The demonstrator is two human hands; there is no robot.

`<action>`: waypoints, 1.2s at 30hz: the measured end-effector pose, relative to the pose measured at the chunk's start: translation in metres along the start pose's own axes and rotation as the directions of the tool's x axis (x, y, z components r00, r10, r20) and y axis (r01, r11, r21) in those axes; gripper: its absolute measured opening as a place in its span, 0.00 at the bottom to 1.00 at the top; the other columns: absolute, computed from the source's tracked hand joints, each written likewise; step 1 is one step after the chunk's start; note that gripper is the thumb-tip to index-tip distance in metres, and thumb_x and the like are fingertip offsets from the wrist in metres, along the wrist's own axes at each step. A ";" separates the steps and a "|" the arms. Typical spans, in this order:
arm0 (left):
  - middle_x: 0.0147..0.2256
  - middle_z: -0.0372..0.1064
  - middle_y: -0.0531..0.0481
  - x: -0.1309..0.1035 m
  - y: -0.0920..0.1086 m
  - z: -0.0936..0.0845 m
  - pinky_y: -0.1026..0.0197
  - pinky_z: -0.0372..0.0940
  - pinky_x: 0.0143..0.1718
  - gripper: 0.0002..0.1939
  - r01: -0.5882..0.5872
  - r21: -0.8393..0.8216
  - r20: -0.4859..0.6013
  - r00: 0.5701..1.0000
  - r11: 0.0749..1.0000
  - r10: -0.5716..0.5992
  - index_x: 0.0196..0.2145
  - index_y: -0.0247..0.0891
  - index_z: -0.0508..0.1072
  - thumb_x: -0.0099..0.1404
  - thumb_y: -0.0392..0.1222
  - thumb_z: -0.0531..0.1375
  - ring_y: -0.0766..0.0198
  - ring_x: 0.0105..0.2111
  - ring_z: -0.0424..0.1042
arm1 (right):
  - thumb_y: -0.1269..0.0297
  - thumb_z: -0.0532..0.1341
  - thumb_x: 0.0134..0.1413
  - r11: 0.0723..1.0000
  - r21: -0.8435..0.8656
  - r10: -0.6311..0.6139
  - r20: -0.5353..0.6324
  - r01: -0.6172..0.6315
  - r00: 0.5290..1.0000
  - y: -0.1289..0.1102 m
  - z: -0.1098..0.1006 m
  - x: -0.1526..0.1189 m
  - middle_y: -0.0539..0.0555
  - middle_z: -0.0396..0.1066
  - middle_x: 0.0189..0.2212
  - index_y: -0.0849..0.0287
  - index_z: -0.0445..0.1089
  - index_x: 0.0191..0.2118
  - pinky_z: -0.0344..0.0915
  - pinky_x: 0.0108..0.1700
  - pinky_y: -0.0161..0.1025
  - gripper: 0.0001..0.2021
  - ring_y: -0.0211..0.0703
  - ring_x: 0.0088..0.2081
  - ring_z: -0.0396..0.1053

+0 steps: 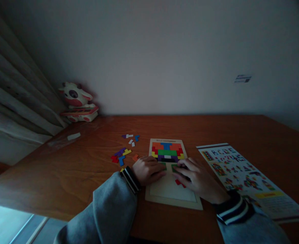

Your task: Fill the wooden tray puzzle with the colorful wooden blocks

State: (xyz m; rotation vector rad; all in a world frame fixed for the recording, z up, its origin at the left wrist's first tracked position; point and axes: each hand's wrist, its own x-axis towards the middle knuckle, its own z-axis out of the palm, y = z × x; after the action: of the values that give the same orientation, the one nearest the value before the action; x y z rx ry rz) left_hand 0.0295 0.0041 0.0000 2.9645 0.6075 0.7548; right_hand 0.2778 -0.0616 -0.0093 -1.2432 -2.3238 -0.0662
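Note:
A wooden puzzle board (pixel 173 202) lies on the table in front of me, its upper part filled with coloured block pieces. My left hand (pixel 148 170) rests on the board's left side, fingers close together on a green puzzle piece (pixel 164 164). From the right, my right hand (pixel 197 176) reaches in with its fingertips at a second green puzzle piece (pixel 174 167), which they partly cover. A red puzzle piece (pixel 180 183) lies loose on the bare lower part, beneath my right fingers. Black puzzle pieces (pixel 168 160) sit just above the green ones.
Left of the board, several loose pieces lie scattered, including a blue piece (pixel 121 160) and white pieces (pixel 131 142). A printed pattern sheet (pixel 251 179) lies to the right. A cow-shaped toy keyboard (pixel 79 101) stands at the back left by the curtain (pixel 17 81). A wall closes off the back.

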 end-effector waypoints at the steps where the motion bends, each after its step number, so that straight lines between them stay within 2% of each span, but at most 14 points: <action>1: 0.36 0.78 0.46 -0.001 -0.001 0.000 0.58 0.72 0.41 0.16 -0.001 0.014 0.001 1.000 1.000 0.001 0.44 0.40 0.77 0.72 0.48 0.53 0.59 0.37 0.75 | 0.59 0.58 0.63 1.000 -0.020 0.003 0.006 -0.003 1.000 0.000 -0.001 0.000 0.58 0.72 0.40 0.54 0.77 0.44 0.70 0.46 0.51 0.12 0.50 0.43 0.69; 5: 0.38 0.79 0.47 -0.004 -0.007 0.003 0.57 0.71 0.41 0.15 0.016 0.042 -0.001 1.000 0.999 -0.016 0.45 0.39 0.77 0.71 0.49 0.54 0.59 0.37 0.75 | 0.58 0.57 0.64 0.998 -0.056 0.029 0.018 -0.028 0.999 0.000 -0.002 0.001 0.58 0.71 0.39 0.56 0.76 0.48 0.68 0.44 0.50 0.14 0.50 0.42 0.68; 11: 0.45 0.77 0.46 -0.005 -0.007 0.004 0.55 0.70 0.45 0.15 0.002 0.036 0.024 1.000 0.999 -0.003 0.44 0.39 0.77 0.71 0.49 0.54 0.57 0.43 0.74 | 0.55 0.55 0.64 0.994 -0.038 0.102 0.045 -0.101 0.994 0.000 0.001 -0.001 0.59 0.70 0.41 0.58 0.74 0.50 0.68 0.46 0.52 0.17 0.52 0.43 0.68; 17: 0.46 0.76 0.45 -0.004 -0.006 0.002 0.54 0.70 0.45 0.16 0.015 0.043 0.039 0.999 0.999 -0.016 0.44 0.39 0.77 0.71 0.50 0.54 0.56 0.44 0.74 | 0.49 0.60 0.58 0.978 0.089 0.181 0.089 -0.189 0.979 -0.001 -0.006 -0.005 0.59 0.66 0.51 0.54 0.65 0.59 0.67 0.53 0.52 0.26 0.52 0.51 0.66; 21: 0.46 0.76 0.45 -0.005 -0.006 0.002 0.54 0.69 0.45 0.16 0.016 0.037 0.054 0.998 0.999 -0.018 0.44 0.38 0.77 0.71 0.50 0.54 0.57 0.44 0.73 | 0.54 0.63 0.56 0.977 0.132 0.153 0.107 -0.167 0.982 -0.003 -0.010 -0.007 0.58 0.64 0.53 0.51 0.68 0.55 0.64 0.57 0.52 0.22 0.53 0.54 0.64; 25: 0.47 0.75 0.46 -0.005 -0.007 0.003 0.54 0.69 0.46 0.16 0.019 0.037 0.056 0.998 0.999 -0.021 0.45 0.39 0.77 0.71 0.50 0.54 0.57 0.44 0.73 | 0.58 0.62 0.57 0.964 0.144 0.208 0.111 -0.223 0.972 -0.003 -0.006 -0.008 0.58 0.63 0.54 0.50 0.65 0.57 0.63 0.58 0.53 0.22 0.53 0.56 0.63; 28: 0.47 0.75 0.45 -0.006 -0.008 0.004 0.54 0.69 0.46 0.17 0.023 0.038 0.059 0.998 0.999 -0.025 0.45 0.39 0.77 0.71 0.51 0.53 0.57 0.45 0.73 | 0.59 0.60 0.59 0.953 0.150 0.249 0.113 -0.264 0.962 -0.001 -0.003 -0.009 0.58 0.62 0.55 0.50 0.63 0.59 0.61 0.59 0.54 0.22 0.53 0.57 0.62; 36: 0.48 0.75 0.45 -0.005 -0.006 0.001 0.52 0.69 0.46 0.20 0.021 0.026 0.079 0.997 0.999 -0.023 0.45 0.38 0.77 0.68 0.55 0.56 0.54 0.45 0.73 | 0.59 0.58 0.61 0.942 0.202 0.256 0.089 -0.269 0.963 0.003 0.002 -0.009 0.58 0.63 0.53 0.50 0.64 0.57 0.61 0.59 0.55 0.19 0.52 0.56 0.62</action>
State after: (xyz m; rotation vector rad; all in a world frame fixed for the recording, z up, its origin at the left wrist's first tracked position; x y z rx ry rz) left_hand 0.0237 0.0079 -0.0037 2.9883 0.6483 0.6298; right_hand 0.2836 -0.0657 -0.0161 -1.4472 -2.1272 0.3085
